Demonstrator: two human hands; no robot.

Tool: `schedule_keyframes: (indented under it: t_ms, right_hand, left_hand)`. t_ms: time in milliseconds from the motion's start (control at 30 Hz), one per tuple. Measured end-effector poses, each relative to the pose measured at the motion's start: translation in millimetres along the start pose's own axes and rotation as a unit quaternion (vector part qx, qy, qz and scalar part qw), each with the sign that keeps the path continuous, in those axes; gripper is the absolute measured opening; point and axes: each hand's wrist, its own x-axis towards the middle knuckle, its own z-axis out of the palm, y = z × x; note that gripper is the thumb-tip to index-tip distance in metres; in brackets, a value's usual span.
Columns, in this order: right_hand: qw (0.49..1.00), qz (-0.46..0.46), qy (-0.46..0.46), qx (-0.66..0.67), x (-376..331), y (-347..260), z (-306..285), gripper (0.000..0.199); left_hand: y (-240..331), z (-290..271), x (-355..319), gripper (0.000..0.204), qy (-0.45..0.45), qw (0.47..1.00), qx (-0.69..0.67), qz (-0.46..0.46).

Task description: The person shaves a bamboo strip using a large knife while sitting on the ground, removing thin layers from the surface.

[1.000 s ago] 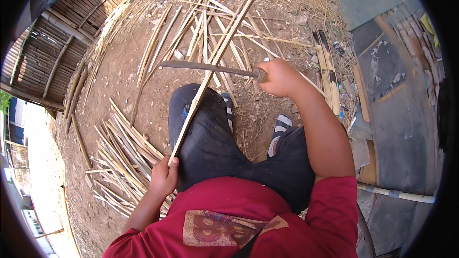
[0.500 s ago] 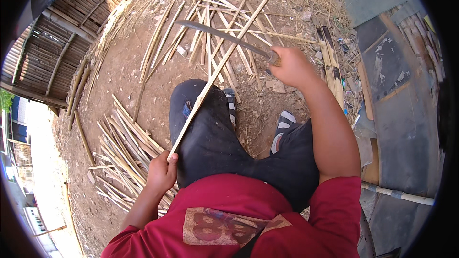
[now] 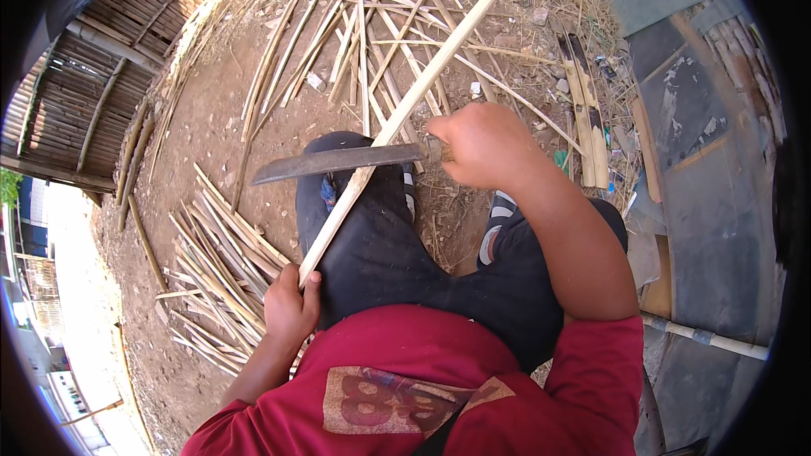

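A long pale bamboo strip (image 3: 440, 61) slants from my lap up toward the far right. Its near end is gripped in my left hand (image 3: 290, 302), beside my left thigh. My right hand (image 3: 490, 145) is closed round the handle of a machete (image 3: 338, 162), most of the handle hidden by the fingers. The dark blade points left and lies across the strip, over my left knee. Whether its edge bites into the bamboo I cannot tell.
Split strips (image 3: 221, 274) lie heaped on the dirt at my left. More strips (image 3: 363, 51) are scattered crosswise ahead. Dark sheets (image 3: 710, 203) and a pole (image 3: 705, 339) lie at the right. A bamboo-slat wall (image 3: 76, 105) stands at the far left.
The machete has come down and nearer to me, from beyond my knees to across the strip. The strip's far end has shifted right. My left hand has barely moved.
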Motion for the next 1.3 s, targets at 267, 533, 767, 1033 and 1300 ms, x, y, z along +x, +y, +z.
schedule_keyframes:
  t_ms: [267,533,767,1033,1300]
  right_hand:
    - [0.998,0.06,0.01,0.033,-2,13,-1,0.029]
    - [0.993,0.071,0.044,0.081,9,40,19,0.023]
    - [0.994,0.034,0.093,0.049,6,34,17,0.023]
    - [0.991,0.004,0.132,-0.008,-7,12,8,0.018]
    - [0.981,0.079,0.174,0.015,-3,58,8,0.039]
  left_hand:
    - [8,1,1,0.036,-0.014,1.0,-0.012,-0.005]
    - [12,5,9,0.035,-0.011,1.0,-0.002,0.009]
    - [0,9,6,0.035,0.02,0.999,0.005,0.037]
    - [2,8,-1,0.035,0.029,0.999,0.017,0.033]
    - [4,11,3,0.035,0.014,0.999,0.019,0.027]
